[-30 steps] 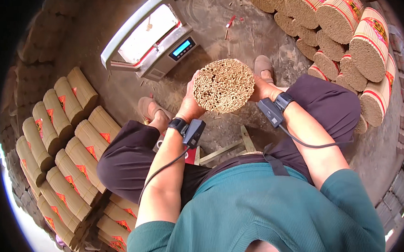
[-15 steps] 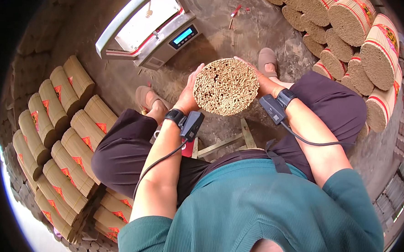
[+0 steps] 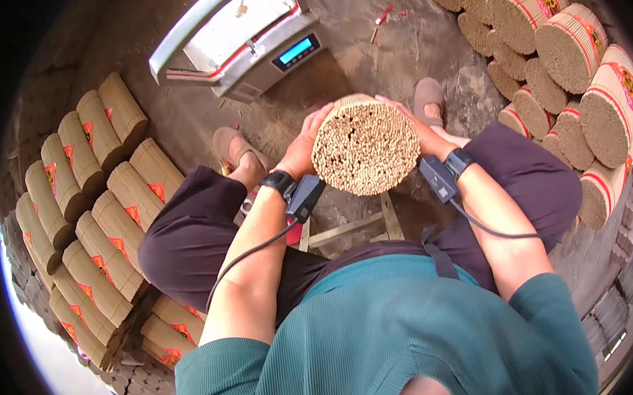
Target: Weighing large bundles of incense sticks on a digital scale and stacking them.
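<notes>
A thick round bundle of thin tan sticks, which look like incense sticks (image 3: 365, 148), is held upright between my two hands above my lap. Its packed stick ends face up toward me, with a few dark gaps among them. My left hand (image 3: 305, 145) presses on its left side, fingers wrapped along the far edge. On the opposite side my right hand (image 3: 428, 136) grips it the same way, partly hidden behind the bundle. Both wrists carry black strapped devices with cables.
A digital scale (image 3: 267, 68) with a lit display stands on the floor ahead. Labelled stick bundles (image 3: 108, 244) are stacked at left, and more bundles (image 3: 531, 50) are piled at far right. A small red-handled tool (image 3: 384, 14) lies on the floor. Below the bundle is a wooden frame (image 3: 347, 229).
The bundle appears larger and slightly lower right, tilted so some of its far side shows. Both hands have stayed on it. The surroundings have shifted a little in view.
</notes>
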Demonstrator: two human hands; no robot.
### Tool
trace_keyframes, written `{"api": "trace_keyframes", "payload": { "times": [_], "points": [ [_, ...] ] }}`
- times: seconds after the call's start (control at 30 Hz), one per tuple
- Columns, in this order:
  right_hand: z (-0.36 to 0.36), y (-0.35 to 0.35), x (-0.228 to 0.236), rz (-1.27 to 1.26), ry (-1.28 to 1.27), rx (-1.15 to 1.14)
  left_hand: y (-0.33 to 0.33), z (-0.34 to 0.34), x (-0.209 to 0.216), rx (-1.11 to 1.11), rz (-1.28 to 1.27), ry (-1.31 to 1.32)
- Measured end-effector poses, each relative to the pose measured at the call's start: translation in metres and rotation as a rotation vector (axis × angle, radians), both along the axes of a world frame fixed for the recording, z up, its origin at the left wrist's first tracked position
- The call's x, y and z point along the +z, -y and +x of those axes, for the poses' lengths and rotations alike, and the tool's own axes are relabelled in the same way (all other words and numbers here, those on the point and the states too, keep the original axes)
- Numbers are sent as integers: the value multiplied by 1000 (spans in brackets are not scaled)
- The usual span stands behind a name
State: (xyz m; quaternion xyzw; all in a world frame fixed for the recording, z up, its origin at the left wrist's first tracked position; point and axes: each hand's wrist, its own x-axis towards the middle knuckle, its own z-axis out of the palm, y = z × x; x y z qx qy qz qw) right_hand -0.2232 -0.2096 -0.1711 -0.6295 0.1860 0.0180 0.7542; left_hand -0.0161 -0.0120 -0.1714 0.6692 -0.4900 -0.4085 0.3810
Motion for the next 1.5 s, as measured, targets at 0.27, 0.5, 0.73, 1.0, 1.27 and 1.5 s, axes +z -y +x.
{"api": "trace_keyframes", "payload": {
  "times": [0.27,0.5,0.73,1.0,1.27,1.5],
  "points": [
    [10,15,80,341,-34,124,14,29,91,-99,53,-558],
    [69,-10,127,288,44,-283,26,21,113,366,-57,-871],
    [85,6,211,578,41,-91,24,8,169,215,-245,-1245],
    [103,-21,272,-663,43,-123,0,-13,188,223,-396,-1665],
    [117,-61,298,-1584,326,383,-4,-15,205,301,-528,-1541],
    [119,-71,296,-1541,418,318,-10,-12,208,333,-528,-1385]
  ]
}}
